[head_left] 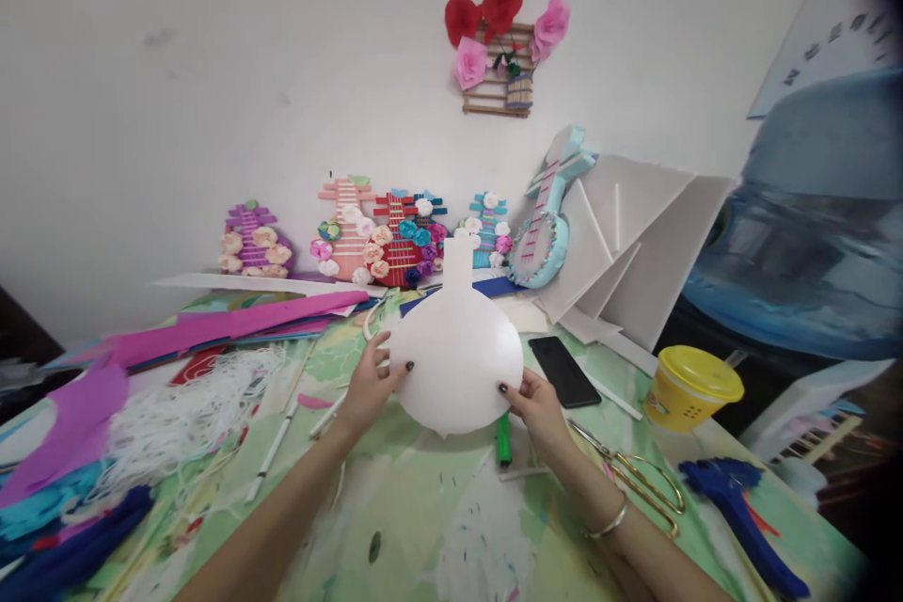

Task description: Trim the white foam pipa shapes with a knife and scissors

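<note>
A white lute-shaped board (457, 362) with a round body and a narrow neck is held up in front of me above the table. My left hand (373, 381) grips its left edge, thumb on the front face and fingers behind. On the opposite edge, my right hand (532, 403) pinches it the same way. Partly covered by the board's lower right, a green marker (503, 442) lies on the table. Gold-handled scissors (639, 480) rest just right of my right wrist, and a black phone (564, 372) lies beyond that hand.
A blue glue gun (740, 513) and a yellow lidded tub (695, 386) stand at the right. Tangled white cord (190, 414) and magenta sheets (240, 324) cover the left side. Several decorated paper instruments (345, 235) lean against the wall, beside white foam boards (635, 226).
</note>
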A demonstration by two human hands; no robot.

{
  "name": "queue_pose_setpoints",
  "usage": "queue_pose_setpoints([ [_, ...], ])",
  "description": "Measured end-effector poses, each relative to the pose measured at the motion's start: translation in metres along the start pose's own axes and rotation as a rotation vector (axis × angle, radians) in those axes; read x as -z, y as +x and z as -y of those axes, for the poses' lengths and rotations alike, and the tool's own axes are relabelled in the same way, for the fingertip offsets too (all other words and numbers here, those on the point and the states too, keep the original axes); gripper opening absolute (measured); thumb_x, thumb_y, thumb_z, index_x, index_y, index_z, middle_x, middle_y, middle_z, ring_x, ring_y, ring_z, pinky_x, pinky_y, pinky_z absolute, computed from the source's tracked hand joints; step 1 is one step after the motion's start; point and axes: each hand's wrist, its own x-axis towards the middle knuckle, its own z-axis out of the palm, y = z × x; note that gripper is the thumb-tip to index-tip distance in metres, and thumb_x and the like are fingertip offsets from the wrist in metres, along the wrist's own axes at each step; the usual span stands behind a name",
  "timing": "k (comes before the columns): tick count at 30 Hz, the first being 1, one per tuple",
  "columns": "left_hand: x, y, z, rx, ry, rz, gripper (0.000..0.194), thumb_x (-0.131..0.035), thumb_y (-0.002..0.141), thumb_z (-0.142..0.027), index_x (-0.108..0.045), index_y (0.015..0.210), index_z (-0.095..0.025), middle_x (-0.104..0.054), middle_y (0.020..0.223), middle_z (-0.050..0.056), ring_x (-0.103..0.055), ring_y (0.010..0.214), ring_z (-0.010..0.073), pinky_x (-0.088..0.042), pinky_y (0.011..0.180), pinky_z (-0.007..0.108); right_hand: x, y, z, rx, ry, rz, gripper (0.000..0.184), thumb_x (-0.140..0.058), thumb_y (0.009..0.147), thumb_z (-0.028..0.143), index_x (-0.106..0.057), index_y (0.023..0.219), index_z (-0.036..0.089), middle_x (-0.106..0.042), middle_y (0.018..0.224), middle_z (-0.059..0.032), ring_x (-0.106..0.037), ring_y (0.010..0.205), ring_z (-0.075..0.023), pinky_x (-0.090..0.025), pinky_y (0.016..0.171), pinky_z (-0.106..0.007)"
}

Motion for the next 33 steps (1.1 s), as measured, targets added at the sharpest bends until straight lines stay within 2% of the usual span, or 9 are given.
queue_pose_setpoints([
  [2,-0.004,-0.009,0.020,0.025,-0.004,-0.050,0.065,-0.056,0.075,-0.045,-0.028,0.128,-0.018,-0.053,0.114,0.015,-0.062,0.086,0.0206,-0.052,0.072,0.040,0.000,0.000,-0.001,0.003,-0.001,-0.011,0.038,-0.074,0.062,0.032,-0.064,0.095,0.017,-0.071,0.089,-0.0068,-0.066,0.078,-0.0230,-0.053,0.068,-0.035],
  [5,-0.010,-0.025,0.046,-0.110,0.218,-0.092,0.049,-0.046,0.083,-0.040,-0.035,0.126,-0.017,-0.053,0.115,0.014,-0.056,0.102,0.0228,-0.047,0.086,0.046,0.001,0.002,-0.003,0.021,0.020,-0.032,0.037,-0.074,0.061,0.032,-0.064,0.094,0.017,-0.071,0.087,-0.0067,-0.065,0.076,-0.0226,-0.052,0.067,-0.034],
  [12,-0.020,-0.047,0.054,-0.579,0.780,0.279,0.037,-0.047,0.084,-0.027,-0.051,0.121,-0.021,-0.043,0.134,0.012,-0.031,0.129,0.0277,-0.031,0.103,0.051,0.011,0.011,-0.004,0.060,0.112,-0.150,0.044,-0.071,0.059,0.024,-0.058,0.101,0.020,-0.070,0.085,-0.0038,-0.064,0.073,-0.0178,-0.051,0.066,-0.031],
  [14,-0.020,-0.049,0.049,-0.665,0.822,0.436,0.037,-0.046,0.085,-0.026,-0.052,0.122,-0.026,-0.047,0.131,0.009,-0.035,0.127,0.0261,-0.034,0.101,0.048,0.014,0.014,-0.006,0.064,0.122,-0.194,0.043,-0.070,0.058,0.022,-0.057,0.099,0.021,-0.070,0.083,-0.0021,-0.063,0.070,-0.0156,-0.051,0.065,-0.029],
  [17,-0.021,-0.051,0.043,-0.714,0.786,0.502,0.029,-0.042,0.088,-0.024,-0.062,0.108,-0.027,-0.059,0.113,0.008,-0.051,0.108,0.0203,-0.043,0.091,0.039,0.016,0.015,-0.007,0.060,0.124,-0.224,0.040,-0.070,0.058,0.020,-0.057,0.096,0.020,-0.069,0.081,-0.0022,-0.062,0.069,-0.0150,-0.050,0.065,-0.030],
  [21,-0.019,-0.047,0.040,-0.671,0.805,0.469,0.028,-0.040,0.088,-0.026,-0.068,0.092,-0.021,-0.062,0.088,0.008,-0.056,0.084,0.0165,-0.046,0.074,0.030,0.014,0.014,-0.006,0.058,0.128,-0.234,0.039,-0.071,0.056,0.020,-0.058,0.093,0.019,-0.069,0.076,-0.0022,-0.062,0.067,-0.0161,-0.051,0.063,-0.032],
  [24,-0.004,-0.035,0.042,-0.583,1.045,0.403,0.028,-0.040,0.087,-0.025,-0.068,0.085,-0.020,-0.061,0.081,0.006,-0.055,0.080,0.0163,-0.044,0.072,0.028,0.018,0.017,-0.002,0.091,0.154,-0.271,0.036,-0.071,0.055,0.018,-0.059,0.089,0.019,-0.068,0.078,-0.0009,-0.062,0.069,-0.0146,-0.052,0.065,-0.030],
  [28,0.040,-0.012,0.047,-0.352,1.398,0.098,0.026,-0.043,0.081,-0.019,-0.067,0.071,-0.016,-0.060,0.071,0.010,-0.056,0.077,0.0242,-0.042,0.070,0.037,0.027,0.022,0.001,0.132,0.191,-0.356,0.033,-0.069,0.056,0.016,-0.059,0.087,0.020,-0.068,0.080,0.0008,-0.062,0.072,-0.0126,-0.053,0.068,-0.028],
  [33,0.075,-0.003,0.052,-0.319,1.460,-0.153,0.029,-0.039,0.077,-0.009,-0.066,0.087,-0.014,-0.060,0.101,0.018,-0.050,0.102,0.0341,-0.037,0.081,0.052,0.030,0.025,0.002,0.167,0.223,-0.414,0.025,-0.068,0.057,0.014,-0.058,0.080,0.019,-0.067,0.078,0.0003,-0.062,0.075,-0.0127,-0.054,0.072,-0.030],
])
